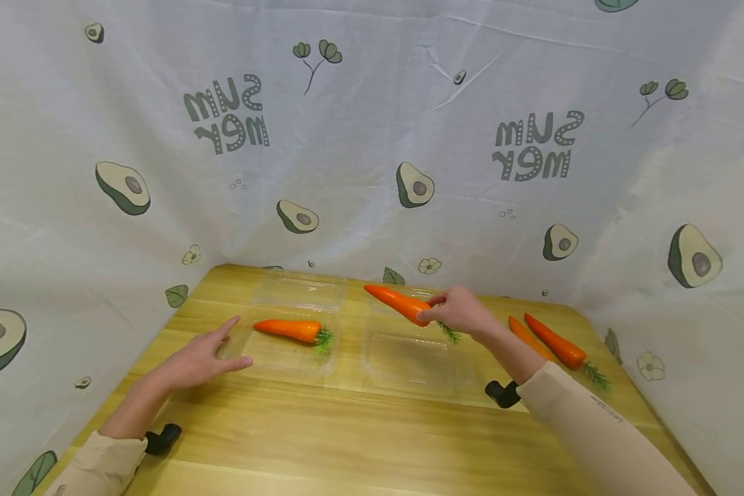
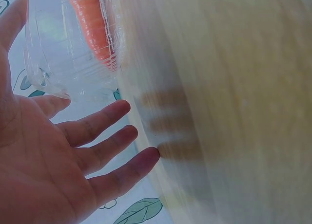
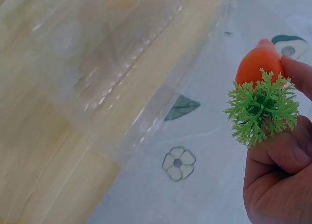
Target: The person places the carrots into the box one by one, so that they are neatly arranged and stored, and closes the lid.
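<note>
My right hand [image 1: 461,313] pinches an orange carrot [image 1: 397,302] by its thick end, close to the green leaves, and holds it above a clear plastic box [image 1: 409,358]. In the right wrist view the leafy top [image 3: 263,107] of this carrot faces the camera. A second clear plastic box [image 1: 273,362] stands to the left, and another carrot [image 1: 288,329] lies in it with its leaves to the right. Beside that box's left side my left hand [image 1: 195,358] is spread, its fingers [image 2: 105,121] apart and holding nothing.
Two more carrots, one at the front [image 1: 529,337] partly hidden by the right forearm and one behind [image 1: 554,339], lie on the right of the wooden table [image 1: 322,441]. A printed cloth [image 1: 359,138] hangs behind and beside the table. Both boxes have raised lids at the back.
</note>
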Available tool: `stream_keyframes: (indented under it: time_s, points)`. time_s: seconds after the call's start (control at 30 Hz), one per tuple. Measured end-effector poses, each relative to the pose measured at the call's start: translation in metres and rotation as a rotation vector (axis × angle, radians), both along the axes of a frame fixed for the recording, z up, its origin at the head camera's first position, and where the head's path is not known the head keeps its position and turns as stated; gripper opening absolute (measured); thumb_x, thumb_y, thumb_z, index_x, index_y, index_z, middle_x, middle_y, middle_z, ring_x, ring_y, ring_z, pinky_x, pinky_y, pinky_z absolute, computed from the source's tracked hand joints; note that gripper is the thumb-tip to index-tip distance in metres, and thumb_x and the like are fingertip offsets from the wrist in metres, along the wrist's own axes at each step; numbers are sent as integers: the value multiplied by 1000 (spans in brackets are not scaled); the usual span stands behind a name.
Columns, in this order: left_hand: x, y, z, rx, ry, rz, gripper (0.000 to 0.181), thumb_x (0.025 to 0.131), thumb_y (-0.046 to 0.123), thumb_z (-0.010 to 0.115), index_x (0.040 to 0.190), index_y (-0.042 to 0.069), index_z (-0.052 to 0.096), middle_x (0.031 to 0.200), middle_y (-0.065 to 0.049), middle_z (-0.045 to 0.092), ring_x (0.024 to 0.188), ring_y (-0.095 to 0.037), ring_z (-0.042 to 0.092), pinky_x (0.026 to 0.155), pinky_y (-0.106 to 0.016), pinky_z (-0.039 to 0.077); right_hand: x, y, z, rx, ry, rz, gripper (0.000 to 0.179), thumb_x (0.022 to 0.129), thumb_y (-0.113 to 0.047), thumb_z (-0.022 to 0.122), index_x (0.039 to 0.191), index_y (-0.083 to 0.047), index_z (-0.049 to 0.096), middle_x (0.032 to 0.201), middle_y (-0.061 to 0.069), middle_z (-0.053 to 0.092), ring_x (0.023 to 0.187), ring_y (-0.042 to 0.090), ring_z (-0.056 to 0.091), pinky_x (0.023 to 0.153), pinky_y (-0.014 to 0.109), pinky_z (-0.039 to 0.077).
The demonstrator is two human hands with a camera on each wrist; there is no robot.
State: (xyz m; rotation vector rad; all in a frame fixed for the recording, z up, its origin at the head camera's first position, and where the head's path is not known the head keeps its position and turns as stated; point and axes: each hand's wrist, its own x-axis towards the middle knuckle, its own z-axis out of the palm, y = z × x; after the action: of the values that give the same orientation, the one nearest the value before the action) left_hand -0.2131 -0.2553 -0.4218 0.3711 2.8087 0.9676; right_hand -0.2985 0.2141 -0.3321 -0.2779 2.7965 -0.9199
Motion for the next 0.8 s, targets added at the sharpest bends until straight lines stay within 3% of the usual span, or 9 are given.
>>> stream_keyframes:
  time_s: [0.2,0.3,0.47,0.8]
  points:
    - [-3,0,0,-6,9,5,101,93,51,68,161,1,14,150,-37,40,135,-51,46,104,-66,41,-5,-29,0,-5,-5,39,49,82,-30,81,119,1,73,112,15,72,75,20,50,59,28,36]
    - [-3,0,0,-6,5,6,101,93,52,68,161,1,14,149,-37,40,135,-51,46,104,-65,41,-7,-44,1,4,-6,63,48,81,-32,81,117,0,74,111,12,73,76,19,52,61,27,39]
    - [-2,0,1,4,2,3,101,93,52,67,161,1,13,150,-37,39,135,-51,45,104,-66,40,-10,-69,3,20,-6,108,46,81,-32,82,117,-3,75,121,12,72,88,21,58,68,27,44]
    - [-1,0,-1,17,-2,5,101,93,51,68,161,0,13,150,-39,38,136,-52,44,105,-66,39,-12,-107,-4,44,9,180,43,81,-29,83,114,-3,75,117,10,74,98,22,66,84,34,54]
